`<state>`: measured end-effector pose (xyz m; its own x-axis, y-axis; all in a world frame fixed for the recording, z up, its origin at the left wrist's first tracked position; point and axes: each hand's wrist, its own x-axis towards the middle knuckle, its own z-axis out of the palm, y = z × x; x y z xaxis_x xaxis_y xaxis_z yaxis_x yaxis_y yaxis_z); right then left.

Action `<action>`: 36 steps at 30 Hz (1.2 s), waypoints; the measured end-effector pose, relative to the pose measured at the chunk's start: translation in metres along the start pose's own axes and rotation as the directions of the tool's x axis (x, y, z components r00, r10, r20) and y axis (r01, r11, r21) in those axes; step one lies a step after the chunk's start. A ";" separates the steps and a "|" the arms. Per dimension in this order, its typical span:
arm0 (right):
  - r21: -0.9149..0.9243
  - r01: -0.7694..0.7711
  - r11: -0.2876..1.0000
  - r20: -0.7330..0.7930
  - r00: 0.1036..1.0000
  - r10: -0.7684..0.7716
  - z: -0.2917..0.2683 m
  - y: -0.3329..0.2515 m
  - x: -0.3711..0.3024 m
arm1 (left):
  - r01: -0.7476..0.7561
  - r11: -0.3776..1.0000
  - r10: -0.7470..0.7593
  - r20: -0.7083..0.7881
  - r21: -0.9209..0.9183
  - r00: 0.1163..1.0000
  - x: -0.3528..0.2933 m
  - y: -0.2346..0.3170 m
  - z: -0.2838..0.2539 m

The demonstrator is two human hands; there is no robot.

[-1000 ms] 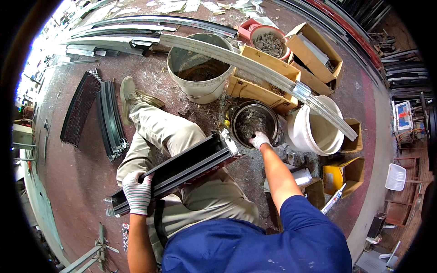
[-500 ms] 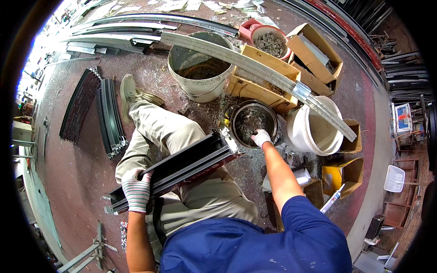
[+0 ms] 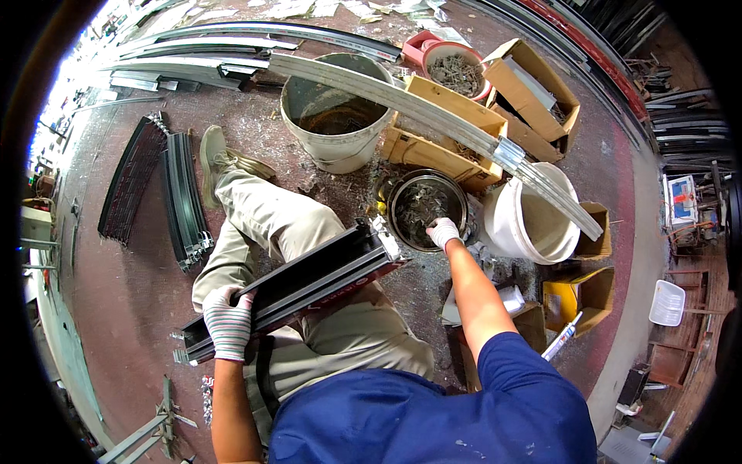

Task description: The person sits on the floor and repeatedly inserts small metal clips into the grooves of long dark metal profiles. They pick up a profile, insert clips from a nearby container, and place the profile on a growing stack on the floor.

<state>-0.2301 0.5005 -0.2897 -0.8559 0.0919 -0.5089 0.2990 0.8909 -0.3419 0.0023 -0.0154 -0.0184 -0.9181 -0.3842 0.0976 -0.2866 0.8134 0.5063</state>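
Across my lap lies a black metal profile (image 3: 305, 282), a long channel with silvery bits at both ends. My left hand (image 3: 226, 321), in a striped knit glove, is closed around its near left end. My right hand (image 3: 444, 232), gloved too, reaches into a round dark metal pot (image 3: 394, 203) holding small metal pieces (image 3: 423, 207). Its fingers are drawn together over the pieces at the pot's near right side. Whatever they pinch is too small to make out.
Behind the pot are a grey bucket (image 3: 332, 147), a wooden box (image 3: 440, 158) and a red tub (image 3: 456, 73) of small metal parts. A long silvery profile (image 3: 417, 108) crosses above them. A white bucket (image 3: 533, 213) leans right. Bundles of black profiles (image 3: 185, 201) lie left.
The whole view has shifted slightly. My right hand stays in the pot with its fingers a little lower among the pieces. My left hand keeps its hold on the profile.
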 end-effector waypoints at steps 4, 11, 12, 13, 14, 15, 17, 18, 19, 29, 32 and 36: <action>0.264 0.015 0.964 -0.037 0.999 -0.005 -0.010 0.008 -0.004 | -0.013 1.000 0.013 -0.019 0.026 1.000 -0.003 -0.002 0.000; 0.758 0.024 0.652 -0.056 0.998 0.029 -0.006 0.024 0.001 | -0.020 1.000 0.020 -0.026 0.000 0.999 -0.001 0.001 0.000; 0.827 -0.016 0.562 -0.012 0.999 0.046 -0.008 0.021 -0.004 | -0.011 1.000 0.011 -0.020 0.002 1.000 -0.001 0.000 0.000; 0.884 -0.058 0.464 0.033 0.998 0.060 -0.011 0.019 -0.010 | -0.004 1.000 0.004 -0.013 0.002 1.000 -0.001 -0.001 0.001; 0.928 -0.099 0.360 0.081 0.995 0.066 -0.018 0.009 -0.019 | 0.005 1.000 -0.005 -0.008 0.005 1.000 -0.002 -0.002 0.000; 0.938 -0.104 0.331 0.095 0.994 0.045 -0.023 0.005 -0.024 | 0.006 1.000 -0.006 -0.013 0.000 1.000 -0.002 -0.002 0.000; 0.953 -0.059 0.296 0.056 0.998 0.017 -0.031 -0.004 -0.036 | 0.017 1.000 -0.017 -0.001 0.002 1.000 -0.001 -0.001 0.000; 0.960 -0.038 0.278 0.039 0.999 0.002 -0.034 -0.010 -0.044 | 0.024 1.000 -0.024 0.005 0.005 1.000 -0.001 -0.001 0.000; 0.962 -0.026 0.273 0.029 1.000 -0.005 -0.038 -0.015 -0.053 | 0.021 1.000 -0.021 0.006 -0.008 1.000 -0.001 0.001 -0.001; 0.941 0.200 0.274 -0.102 0.937 -0.333 -0.111 -0.101 -0.176 | -0.004 1.000 0.004 -0.023 0.019 1.000 -0.002 0.000 -0.001; 0.933 0.211 0.291 -0.074 0.905 -0.418 -0.131 -0.117 -0.209 | 0.009 1.000 -0.009 -0.010 0.014 1.000 -0.002 0.004 -0.004; 0.832 0.393 0.392 -0.154 0.841 -0.518 -0.133 -0.120 -0.224 | -0.018 1.000 0.018 -0.038 -0.005 0.999 -0.002 0.006 -0.004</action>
<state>-0.1303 0.4324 -0.0304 -0.9400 -0.3157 -0.1295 0.1315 0.0153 -0.9912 0.0033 -0.0114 -0.0121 -0.9120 -0.3858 0.1393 -0.2683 0.8180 0.5089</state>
